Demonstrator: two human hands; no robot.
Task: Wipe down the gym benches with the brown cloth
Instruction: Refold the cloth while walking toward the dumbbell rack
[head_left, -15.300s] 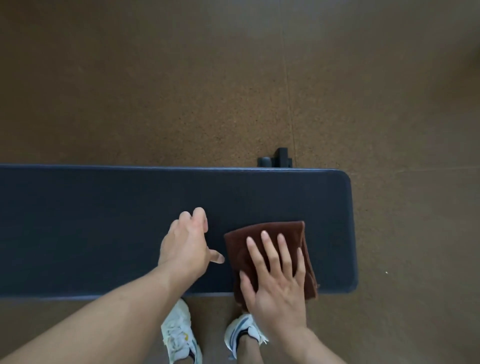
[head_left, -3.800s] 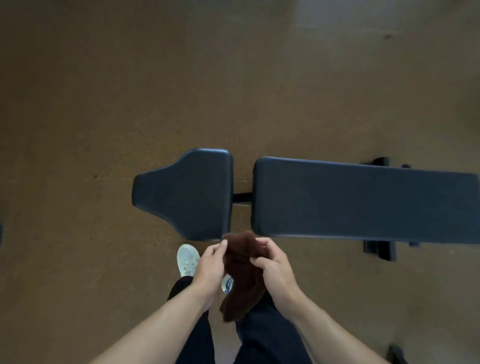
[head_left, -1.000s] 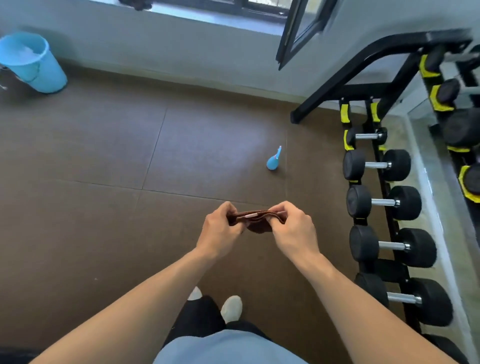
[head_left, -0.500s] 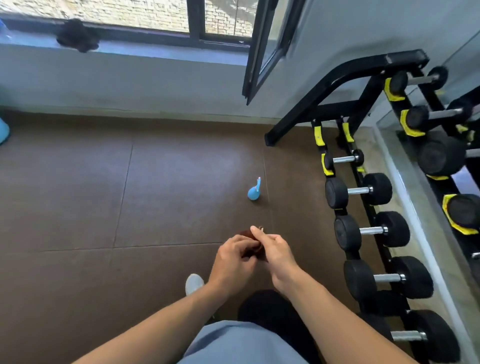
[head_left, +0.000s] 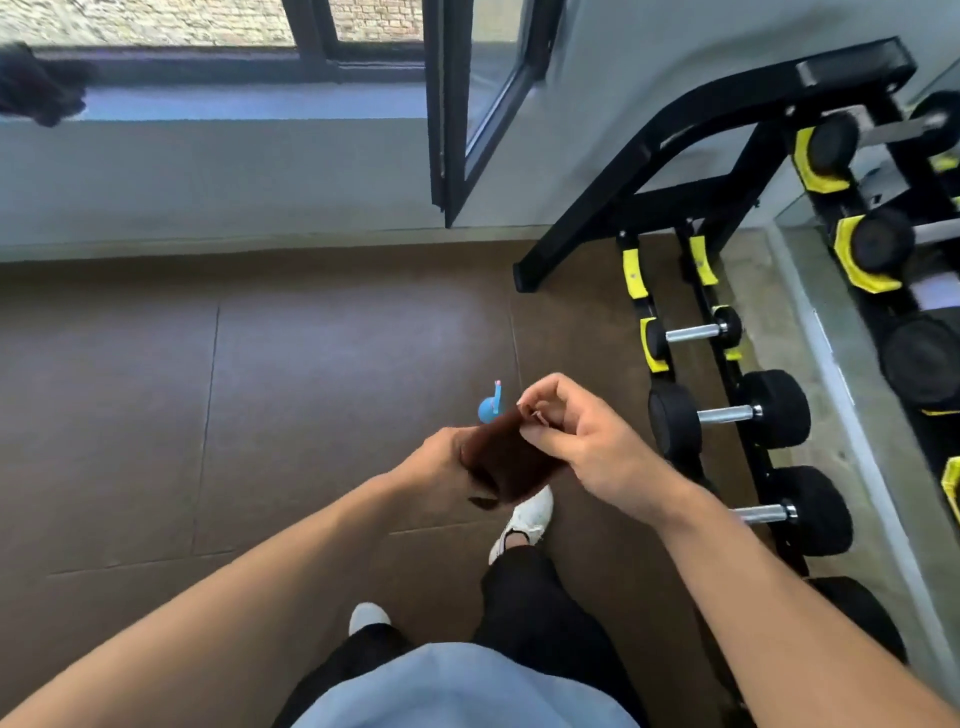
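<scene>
Head view shows the brown cloth (head_left: 506, 462) held in mid-air over the floor, the left hand (head_left: 441, 465) gripping its lower side and the right hand (head_left: 576, 434) pinching its top corner. No bench is in sight, so this looks like refolding between benches; next, the person needs to find one.

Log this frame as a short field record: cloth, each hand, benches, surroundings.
cloth: brown cloth, folded, held in the air between both hands
left hand: left hand grips its lower left side
right hand: right hand pinches its top corner
benches: none in view
floor: small blue bottle beyond the cloth
right side: dumbbell rack with black dumbbells
far wall: open window
</scene>
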